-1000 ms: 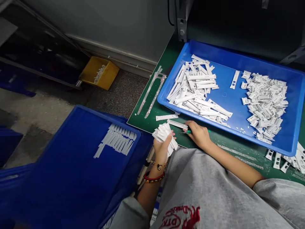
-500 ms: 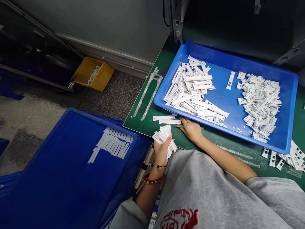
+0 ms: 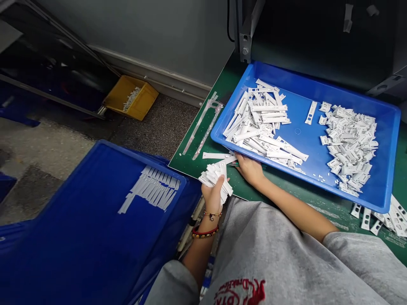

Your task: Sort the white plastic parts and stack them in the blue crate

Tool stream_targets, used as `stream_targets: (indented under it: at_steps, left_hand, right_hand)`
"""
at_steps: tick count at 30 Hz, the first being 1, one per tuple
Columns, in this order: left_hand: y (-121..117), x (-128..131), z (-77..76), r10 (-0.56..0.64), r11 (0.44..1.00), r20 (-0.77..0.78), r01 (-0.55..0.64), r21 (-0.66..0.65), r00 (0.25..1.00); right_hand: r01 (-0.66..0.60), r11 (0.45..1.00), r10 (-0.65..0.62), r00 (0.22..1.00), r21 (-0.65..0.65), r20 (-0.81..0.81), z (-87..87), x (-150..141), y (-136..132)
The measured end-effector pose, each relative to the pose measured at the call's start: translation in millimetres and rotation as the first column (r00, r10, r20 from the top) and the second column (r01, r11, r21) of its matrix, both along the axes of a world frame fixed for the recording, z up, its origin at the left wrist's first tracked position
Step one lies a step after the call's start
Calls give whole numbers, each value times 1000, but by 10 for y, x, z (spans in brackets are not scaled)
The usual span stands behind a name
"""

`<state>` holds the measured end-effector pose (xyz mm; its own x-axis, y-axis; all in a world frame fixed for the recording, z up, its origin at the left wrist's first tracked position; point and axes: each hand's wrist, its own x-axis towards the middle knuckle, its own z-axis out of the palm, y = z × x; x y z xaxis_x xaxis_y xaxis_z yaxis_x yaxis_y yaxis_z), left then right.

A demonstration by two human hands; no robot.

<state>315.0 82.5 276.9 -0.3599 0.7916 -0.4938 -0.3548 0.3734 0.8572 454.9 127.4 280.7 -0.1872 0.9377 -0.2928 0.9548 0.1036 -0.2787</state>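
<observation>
My left hand [image 3: 212, 195] is closed around a fanned bundle of white plastic strips [image 3: 213, 174] at the green table's front edge. My right hand [image 3: 250, 170] is beside the near rim of the blue tray, fingers bent over the end of a single white strip [image 3: 226, 160]. That strip slants toward the bundle, and its far end meets it or lies just behind it. Another white strip [image 3: 211, 155] lies on the table behind. Thin green-and-red tips [image 3: 234, 164] show by my right fingers; whether they are held cannot be made out.
The blue tray [image 3: 299, 87] holds a heap of long white strips [image 3: 263, 123] and a heap of small white pieces [image 3: 351, 146]. At left, a blue bin [image 3: 79, 237] carries rows of strips [image 3: 152, 186]. A yellow bin [image 3: 143, 101] stands on the floor. More slotted strips [image 3: 394, 216] lie at right.
My right hand has shifted slightly left, and the nearer strip on the table has turned from lying flat along the tray to slanting toward the bundle. The view has shifted slightly.
</observation>
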Motion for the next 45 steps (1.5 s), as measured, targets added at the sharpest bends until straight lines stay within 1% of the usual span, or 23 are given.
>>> stream_targets:
  at_steps: [3, 5, 6, 8, 9, 10, 12, 14, 17, 20, 23, 26, 28, 31, 33, 36, 37, 38, 41, 43, 45]
  left_hand:
    - [-16, 5, 12, -28, 999, -20, 28, 25, 999]
    - [-49, 15, 25, -89, 995, -53, 92, 44, 995]
    - [-66, 24, 36, -131, 989, -77, 135, 53, 988]
    - [-96, 47, 80, -219, 970, -140, 231, 73, 966]
    - [-105, 62, 116, -260, 956, -172, 278, 90, 950]
    - [-109, 79, 161, -299, 939, -202, 325, 111, 933]
    - [-103, 114, 278, -379, 894, -240, 421, 154, 894]
    - [-82, 151, 411, -462, 842, -247, 509, 180, 852]
    - [-54, 213, 590, -563, 774, -230, 604, 191, 794]
    - [-44, 269, 701, -614, 736, -213, 649, 195, 760]
    - [-33, 304, 756, -637, 725, -188, 664, 186, 748]
    - [-14, 324, 784, -655, 719, -167, 676, 163, 737]
    - [-6, 336, 793, -673, 710, -144, 689, 150, 725]
    - [-4, 355, 791, -693, 694, -125, 704, 152, 710]
    - [-5, 366, 782, -714, 671, -131, 725, 157, 688]
    - [-10, 380, 757, -762, 610, -143, 774, 168, 632]
    - [-14, 384, 745, -772, 598, -140, 783, 171, 620]
    - [-19, 388, 733, -779, 592, -130, 789, 166, 613]
    - [-33, 398, 695, -779, 608, -91, 783, 131, 620]
    - [-33, 400, 680, -774, 615, -96, 779, 123, 626]
    - [-22, 395, 674, -778, 600, -130, 789, 134, 614]
  right_hand:
    - [58, 998, -59, 995, -9, -81, 36, 31, -95]
    - [133, 991, -128, 965, 7, -227, 85, 96, -246]
    - [168, 986, -156, 932, 10, -328, 123, 142, -339]
    - [213, 977, -188, 833, -12, -520, 236, 255, -539]
    - [222, 975, -195, 784, -28, -590, 311, 318, -638]
    - [221, 975, -194, 746, -38, -637, 398, 382, -730]
    - [222, 974, -187, 709, -36, -680, 593, 504, -881]
    - [214, 977, -166, 708, -16, -686, 788, 610, -980]
    - [151, 987, -81, 759, 54, -646, 1008, 726, -1052]
    - [76, 983, 28, 836, 166, -549, 1111, 787, -1081]
    - [18, 980, 79, 879, 198, -470, 1148, 808, -1096]
    - [-7, 974, 101, 909, 227, -405, 1176, 821, -1104]
    - [-3, 969, 96, 927, 249, -361, 1195, 836, -1111]
    - [6, 976, 72, 934, 216, -350, 1223, 871, -1122]
    - [-3, 989, 61, 915, 146, -399, 1244, 903, -1121]
    - [-32, 999, 45, 863, 35, -502, 1274, 959, -1097]
    - [-42, 999, 38, 846, 5, -532, 1283, 978, -1085]
    - [-47, 999, 27, 830, -21, -558, 1291, 995, -1073]
    - [-20, 998, -22, 806, -64, -592, 1305, 1029, -1054]
    - [21, 998, -48, 807, -53, -589, 1308, 1027, -1065]
    - [62, 998, -65, 812, -25, -580, 1300, 1003, -1097]
